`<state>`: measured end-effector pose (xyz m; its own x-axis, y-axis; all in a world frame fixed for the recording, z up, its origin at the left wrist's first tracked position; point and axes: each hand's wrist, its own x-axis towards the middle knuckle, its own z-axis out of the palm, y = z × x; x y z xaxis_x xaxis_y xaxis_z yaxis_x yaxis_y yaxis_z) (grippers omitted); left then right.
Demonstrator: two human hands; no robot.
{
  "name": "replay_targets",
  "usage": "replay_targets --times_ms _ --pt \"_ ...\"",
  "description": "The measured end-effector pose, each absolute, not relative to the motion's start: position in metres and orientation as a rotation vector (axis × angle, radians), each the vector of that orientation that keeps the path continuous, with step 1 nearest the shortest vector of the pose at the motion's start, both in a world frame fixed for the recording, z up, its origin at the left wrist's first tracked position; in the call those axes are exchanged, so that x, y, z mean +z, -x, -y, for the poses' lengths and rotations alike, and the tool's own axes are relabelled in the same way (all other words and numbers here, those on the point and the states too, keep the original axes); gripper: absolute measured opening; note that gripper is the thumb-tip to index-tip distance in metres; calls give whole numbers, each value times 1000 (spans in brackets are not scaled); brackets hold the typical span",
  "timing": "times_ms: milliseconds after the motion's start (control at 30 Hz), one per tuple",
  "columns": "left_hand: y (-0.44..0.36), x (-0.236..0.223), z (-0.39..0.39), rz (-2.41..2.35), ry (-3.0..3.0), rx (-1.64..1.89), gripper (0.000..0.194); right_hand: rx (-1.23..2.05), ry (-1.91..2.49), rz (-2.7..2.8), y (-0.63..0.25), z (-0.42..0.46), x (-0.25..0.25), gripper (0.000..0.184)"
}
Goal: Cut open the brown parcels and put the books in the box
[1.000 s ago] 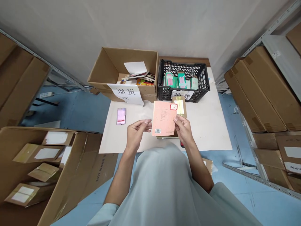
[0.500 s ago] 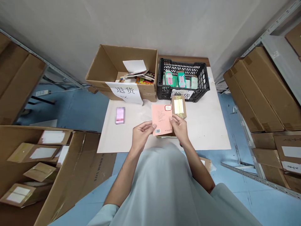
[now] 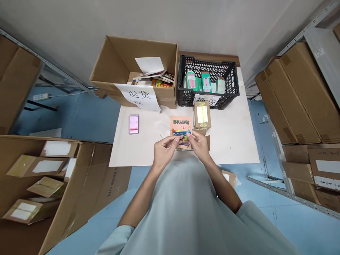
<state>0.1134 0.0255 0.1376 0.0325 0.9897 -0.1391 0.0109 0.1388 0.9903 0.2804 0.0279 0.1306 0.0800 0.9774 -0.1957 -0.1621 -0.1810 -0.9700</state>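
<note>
A small pink book (image 3: 180, 122) is held over the near middle of the white-topped table (image 3: 225, 148), its front cover with a title and a colourful picture facing up. My left hand (image 3: 165, 148) pinches its left side, thumb on the cover. On its right side my right hand (image 3: 199, 144) grips it, thumb also on the cover. Just beyond the right hand stands a taped brown carton (image 3: 202, 114) with a white label. Part of a brown cardboard piece (image 3: 208, 142) shows beside the right hand, mostly hidden.
Behind are an open cardboard box (image 3: 164, 97) with books and papers and a black plastic crate (image 3: 224, 101) with green-and-white boxes. A phone (image 3: 134, 124) lies at left. A large carton (image 3: 87, 177) of parcels stands at lower left; shelved cartons (image 3: 297, 95) line the right.
The pink book has been turned over from its barcoded back to its picture cover. Both hands have shifted their grip along its sides. The view has tilted slightly.
</note>
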Motion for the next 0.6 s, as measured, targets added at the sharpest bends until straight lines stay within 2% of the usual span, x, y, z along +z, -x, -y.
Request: replay_targets --times_ms 133,367,600 --pt "-106 138 -30 -1219 -1039 1082 58 1390 1239 902 -287 -29 131 62" --pt "-98 147 -33 -1240 -1017 1101 47 1442 1189 893 -294 -31 129 65" --pt "-89 151 -39 -1373 -985 1124 56 1476 1180 862 -302 -29 131 64"
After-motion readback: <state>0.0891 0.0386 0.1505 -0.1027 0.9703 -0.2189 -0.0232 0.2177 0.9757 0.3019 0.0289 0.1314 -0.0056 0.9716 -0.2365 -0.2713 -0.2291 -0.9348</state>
